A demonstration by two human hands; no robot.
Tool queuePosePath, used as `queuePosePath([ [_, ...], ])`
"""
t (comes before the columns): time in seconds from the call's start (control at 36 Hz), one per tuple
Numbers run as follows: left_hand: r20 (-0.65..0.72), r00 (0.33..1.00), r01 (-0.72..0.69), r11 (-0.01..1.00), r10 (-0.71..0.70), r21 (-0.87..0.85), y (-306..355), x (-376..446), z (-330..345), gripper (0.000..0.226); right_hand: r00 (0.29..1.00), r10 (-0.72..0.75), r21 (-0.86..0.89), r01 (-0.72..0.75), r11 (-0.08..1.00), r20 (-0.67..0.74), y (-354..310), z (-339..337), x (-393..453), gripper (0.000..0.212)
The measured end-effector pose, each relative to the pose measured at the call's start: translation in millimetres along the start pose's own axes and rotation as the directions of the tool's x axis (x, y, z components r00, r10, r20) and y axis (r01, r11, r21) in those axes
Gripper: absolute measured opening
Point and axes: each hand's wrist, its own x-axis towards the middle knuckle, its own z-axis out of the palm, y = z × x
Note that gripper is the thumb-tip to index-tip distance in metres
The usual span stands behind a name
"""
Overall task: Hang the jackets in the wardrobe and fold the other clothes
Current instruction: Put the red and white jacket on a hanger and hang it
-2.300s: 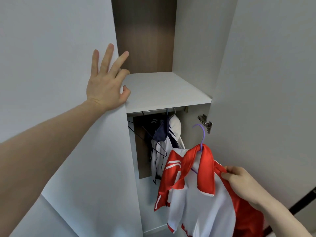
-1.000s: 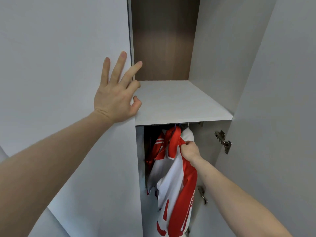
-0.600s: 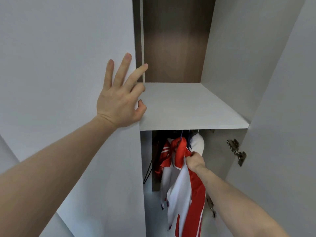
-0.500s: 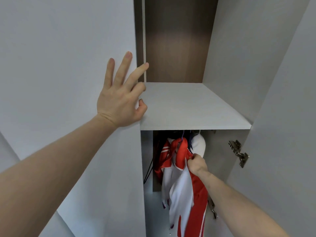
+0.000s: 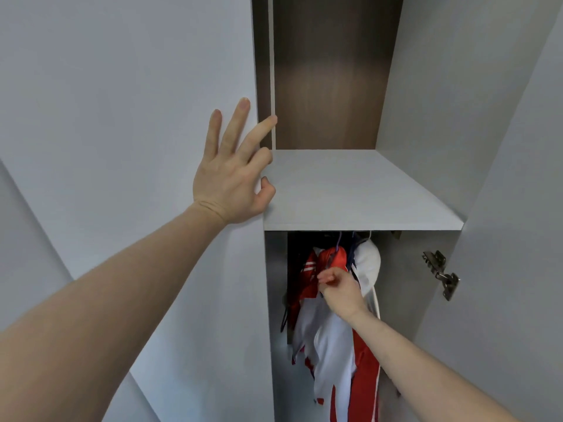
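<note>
jacket: red and white jacket (image 5: 330,339) hangs inside the wardrobe, in the compartment under the shelf, draped down toward the bottom of the view – collar bunched up near the top
hanger: purple hanger (image 5: 338,242) pokes up out of the collar; the rail it would hook on is hidden behind the shelf edge, so can't see the hook itself
neighbour: a white garment (image 5: 370,264) with dark trim hangs just beside the jacket on its right, touching it
right hand: right hand (image 5: 339,289) is right at the jacket's collar, fingers loosely curled – honestly can't tell if it's pinching the fabric or just touching it
left hand: left hand (image 5: 233,175) is flat against the left wardrobe door (image 5: 128,117), fingers spread and straight, thumb tucked round the door's edge next to the shelf
shelf: pale grey shelf (image 5: 350,193) sits above the hanging space, brown back panel (image 5: 329,71) behind it
right side: the right door (image 5: 518,208) stands open, with a metal hinge (image 5: 441,274) on its inner face
</note>
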Motion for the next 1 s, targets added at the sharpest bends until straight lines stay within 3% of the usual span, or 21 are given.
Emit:
queuePosePath([
  [0.06, 0.005, 1.0, 0.004, 1.0, -0.004, 0.01, 0, 0, 0, 0.029, 0.988, 0.132, -0.002, -0.132, 0.991, 0.077, 1, 19, 5, 0.018],
  [0.14, 0.011, 1.0, 0.007, 1.0, -0.007, 0.013, 0, 1, 1, 0.03, 0.94, 0.299, -0.08, -0.289, 0.954, 0.163, 7, 40, 6, 0.043],
  [0.19, 0.0, 1.0, 0.004, 1.0, -0.004, 0.007, -1, 0, 2, 0.029, 0.904, 0.369, -0.117, -0.351, 0.929, 0.216, 12, 49, 4, 0.045],
  [0.36, -0.053, 0.999, -0.013, 0.999, 0.011, -0.03, -2, 0, 8, 0.029, 0.864, 0.439, -0.277, -0.37, 0.887, 0.249, 27, 73, 8, 0.018],
  [0.47, -0.074, 0.997, -0.021, 0.999, 0.018, -0.04, -2, 0, 11, 0.031, 0.863, 0.443, -0.362, -0.344, 0.866, 0.242, 30, 77, 14, 0.014],
  [0.56, -0.074, 0.997, -0.022, 0.999, 0.02, -0.035, -3, -1, 13, 0.027, 0.855, 0.462, -0.277, -0.396, 0.876, 0.238, 30, 80, 19, 0.018],
  [0.64, -0.068, 0.998, -0.019, 0.999, 0.017, -0.027, -4, -1, 13, 0.027, 0.813, 0.519, -0.086, -0.517, 0.852, 0.264, 19, 84, 22, 0.026],
  [0.78, -0.06, 0.998, -0.015, 1.0, 0.013, -0.027, -3, -1, 11, 0.027, 0.751, 0.571, 0.259, -0.655, 0.71, 0.332, 2, 100, 23, 0.025],
  [0.83, -0.056, 0.998, -0.012, 0.999, 0.01, -0.03, -3, -1, 10, 0.027, 0.752, 0.569, 0.287, -0.656, 0.698, 0.332, -3, 105, 20, 0.024],
  [1.0, -0.043, 0.999, -0.013, 0.999, 0.012, -0.035, -2, -1, 7, 0.028, 0.836, 0.499, 0.265, -0.547, 0.794, 0.229, -4, 93, 13, 0.031],
])
